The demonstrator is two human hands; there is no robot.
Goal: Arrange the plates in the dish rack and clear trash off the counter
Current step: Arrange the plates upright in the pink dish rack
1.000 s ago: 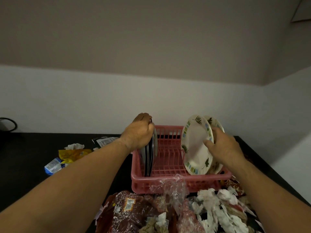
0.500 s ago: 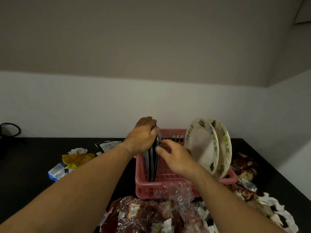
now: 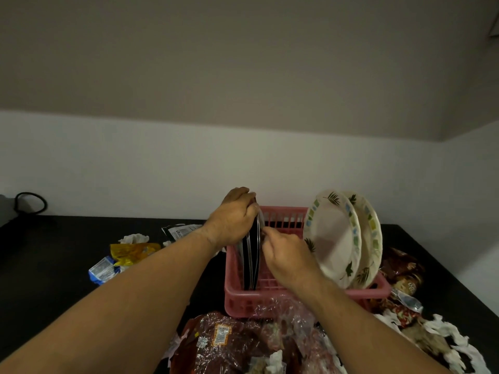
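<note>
Pink plastic slatted dish rack (image 3: 270, 302) on black counter (image 3: 54, 279).
Left end: dark thin-rimmed plates (image 3: 252, 263), upright and edge-on, count unclear. Left hand (image 3: 232, 220) grips their top rims; right hand (image 3: 286, 255) pinches their right-side edge.
Right end: two cream leaf-patterned plates (image 3: 332, 238), leaning.
Front: one clear plastic trash bag (image 3: 229, 341), cut off below.

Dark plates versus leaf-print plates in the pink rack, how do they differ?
The dark plates are black with pale rims; the leaf-print plates are cream with green leaves. The dark plates stand upright, edge-on; the leaf-print plates are tilted, faces showing. The left hand grips the dark plates and the right hand pinches their edge; nobody touches the leaf-print plates. Both sets sit in the pink rack.
</note>
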